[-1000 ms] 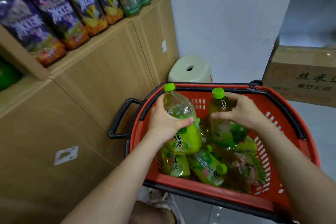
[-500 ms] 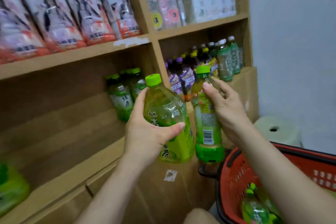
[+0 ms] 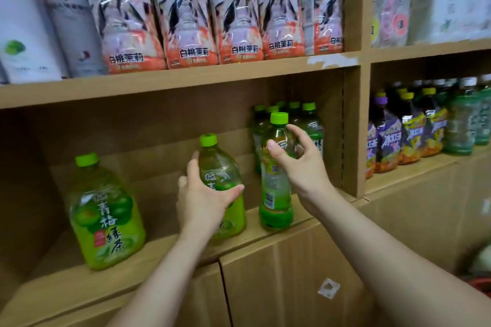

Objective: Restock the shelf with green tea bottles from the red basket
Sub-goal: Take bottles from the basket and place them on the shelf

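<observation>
Two green tea bottles are at the front edge of the lower shelf. The wide bottle is in the left hand, thumb and fingers wrapped round its middle; its base appears to sit on the board close to the lip. The slim bottle stands just to the right, its base also near the lip. The right hand is loosely curled at its shoulder, thumb in front and fingers behind; whether it grips or merely touches cannot be told from this view.

Risks noted:
- Both bases sit near the front lip. A release here, without pushing back, could let either bottle tip forward off the shelf.
- The slim bottle is tall and narrow, and is likely to topple if the right hand drags at its neck when withdrawing.
- A cluster of green-capped bottles stands directly behind it. A hard push back may knock that row.
- A third large bottle stands to the left, well apart; not at risk.

The red basket shows only as a sliver at the lower right edge; its contents are out of view.
</observation>
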Action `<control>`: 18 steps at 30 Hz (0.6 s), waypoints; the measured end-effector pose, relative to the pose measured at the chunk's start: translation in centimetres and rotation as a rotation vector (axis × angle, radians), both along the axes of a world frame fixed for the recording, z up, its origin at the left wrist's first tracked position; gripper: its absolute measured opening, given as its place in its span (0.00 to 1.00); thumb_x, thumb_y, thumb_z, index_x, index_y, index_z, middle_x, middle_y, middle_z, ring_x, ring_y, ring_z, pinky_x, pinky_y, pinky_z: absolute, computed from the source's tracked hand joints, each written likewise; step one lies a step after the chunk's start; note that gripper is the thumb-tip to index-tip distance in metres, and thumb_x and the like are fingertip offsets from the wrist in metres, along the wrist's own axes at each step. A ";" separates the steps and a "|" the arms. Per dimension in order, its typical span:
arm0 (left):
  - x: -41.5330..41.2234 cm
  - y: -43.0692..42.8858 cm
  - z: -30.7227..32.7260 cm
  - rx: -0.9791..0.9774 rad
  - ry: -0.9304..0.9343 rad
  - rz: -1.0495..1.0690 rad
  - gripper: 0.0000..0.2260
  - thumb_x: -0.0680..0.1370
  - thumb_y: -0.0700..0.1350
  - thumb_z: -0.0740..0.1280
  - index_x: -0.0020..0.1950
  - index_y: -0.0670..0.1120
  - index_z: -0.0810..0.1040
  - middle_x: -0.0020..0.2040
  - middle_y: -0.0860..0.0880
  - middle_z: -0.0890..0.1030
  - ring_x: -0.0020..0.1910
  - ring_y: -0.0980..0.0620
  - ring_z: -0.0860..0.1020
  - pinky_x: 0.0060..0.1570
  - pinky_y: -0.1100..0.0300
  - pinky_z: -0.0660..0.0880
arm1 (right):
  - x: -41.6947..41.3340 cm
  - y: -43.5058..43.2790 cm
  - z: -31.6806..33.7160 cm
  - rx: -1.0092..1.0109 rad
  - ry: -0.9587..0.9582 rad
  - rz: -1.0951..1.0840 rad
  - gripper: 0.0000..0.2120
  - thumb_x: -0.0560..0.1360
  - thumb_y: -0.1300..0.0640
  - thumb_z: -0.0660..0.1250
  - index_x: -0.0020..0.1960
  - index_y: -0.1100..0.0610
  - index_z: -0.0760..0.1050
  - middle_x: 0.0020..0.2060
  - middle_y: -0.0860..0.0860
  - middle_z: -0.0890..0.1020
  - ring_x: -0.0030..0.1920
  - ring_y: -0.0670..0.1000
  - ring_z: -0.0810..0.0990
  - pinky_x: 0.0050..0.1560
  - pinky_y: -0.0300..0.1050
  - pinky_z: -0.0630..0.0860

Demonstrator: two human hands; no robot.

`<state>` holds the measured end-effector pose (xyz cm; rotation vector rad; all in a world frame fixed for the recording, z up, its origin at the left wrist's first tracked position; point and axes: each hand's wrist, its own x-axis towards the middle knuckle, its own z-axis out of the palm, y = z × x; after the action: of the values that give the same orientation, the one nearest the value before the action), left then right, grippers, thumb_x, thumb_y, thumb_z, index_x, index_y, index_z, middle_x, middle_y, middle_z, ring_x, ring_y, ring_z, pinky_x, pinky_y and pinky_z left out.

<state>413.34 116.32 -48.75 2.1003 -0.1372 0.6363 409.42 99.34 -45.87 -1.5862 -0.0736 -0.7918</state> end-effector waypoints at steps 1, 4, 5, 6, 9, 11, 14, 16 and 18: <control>0.5 0.2 -0.1 0.006 0.002 0.011 0.49 0.61 0.58 0.79 0.74 0.59 0.55 0.61 0.43 0.72 0.59 0.41 0.74 0.56 0.51 0.72 | 0.6 0.5 -0.3 -0.016 0.014 0.004 0.27 0.71 0.47 0.71 0.68 0.46 0.68 0.68 0.48 0.70 0.63 0.43 0.65 0.66 0.46 0.66; 1.5 0.7 -0.4 0.076 0.003 0.003 0.51 0.61 0.61 0.77 0.75 0.59 0.50 0.63 0.41 0.71 0.61 0.41 0.74 0.57 0.49 0.73 | 2.0 1.6 -1.1 -0.111 0.057 0.022 0.32 0.71 0.46 0.71 0.71 0.46 0.64 0.71 0.47 0.68 0.67 0.44 0.64 0.64 0.42 0.63; 1.9 0.8 -0.6 0.101 -0.001 0.004 0.51 0.61 0.62 0.77 0.75 0.59 0.49 0.64 0.41 0.71 0.61 0.41 0.74 0.57 0.49 0.73 | 2.3 1.5 -1.3 -0.140 0.078 0.035 0.34 0.71 0.45 0.71 0.73 0.46 0.62 0.70 0.45 0.67 0.67 0.43 0.63 0.64 0.42 0.63; 2.1 0.9 -0.6 0.119 -0.006 0.009 0.51 0.61 0.62 0.76 0.75 0.59 0.48 0.66 0.41 0.70 0.61 0.40 0.74 0.57 0.48 0.74 | 2.4 1.4 -1.4 -0.158 0.098 0.064 0.36 0.71 0.46 0.71 0.74 0.46 0.60 0.68 0.43 0.68 0.67 0.41 0.63 0.65 0.42 0.63; 2.9 1.1 -0.5 0.150 -0.021 0.035 0.51 0.63 0.62 0.75 0.76 0.57 0.47 0.70 0.39 0.65 0.61 0.37 0.75 0.56 0.48 0.74 | 2.7 0.5 -2.3 -0.228 0.167 0.190 0.43 0.68 0.50 0.74 0.76 0.45 0.53 0.63 0.38 0.70 0.65 0.42 0.70 0.67 0.46 0.69; 3.7 1.1 -0.3 0.168 -0.002 0.050 0.50 0.65 0.61 0.75 0.76 0.56 0.45 0.74 0.37 0.60 0.62 0.36 0.74 0.56 0.48 0.74 | 3.0 0.0 -3.3 -0.292 0.220 0.194 0.45 0.65 0.49 0.77 0.74 0.45 0.56 0.64 0.40 0.74 0.64 0.44 0.73 0.67 0.51 0.71; 5.2 1.3 -0.5 0.140 0.020 0.045 0.48 0.68 0.56 0.74 0.76 0.56 0.45 0.76 0.38 0.53 0.67 0.35 0.69 0.60 0.46 0.71 | 3.3 0.0 -4.1 -0.307 0.226 0.115 0.38 0.64 0.49 0.77 0.70 0.47 0.63 0.60 0.42 0.77 0.62 0.45 0.75 0.65 0.51 0.72; 6.0 1.8 -0.7 0.100 0.019 0.006 0.47 0.69 0.51 0.75 0.76 0.58 0.45 0.76 0.39 0.53 0.70 0.35 0.65 0.63 0.44 0.68 | 3.5 0.3 -4.3 -0.317 0.206 0.043 0.38 0.66 0.51 0.76 0.71 0.49 0.62 0.58 0.42 0.76 0.60 0.44 0.73 0.63 0.45 0.71; 5.7 2.7 -0.6 0.127 0.045 -0.017 0.46 0.70 0.49 0.74 0.76 0.60 0.44 0.77 0.41 0.54 0.72 0.37 0.62 0.66 0.44 0.66 | 3.9 0.3 -4.8 -0.313 0.199 -0.046 0.37 0.68 0.52 0.75 0.72 0.52 0.61 0.58 0.45 0.75 0.60 0.46 0.73 0.61 0.42 0.70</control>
<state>419.08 119.04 -49.34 2.2318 -0.1740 0.5829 413.33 99.67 -50.67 -1.9622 -0.0172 -0.6764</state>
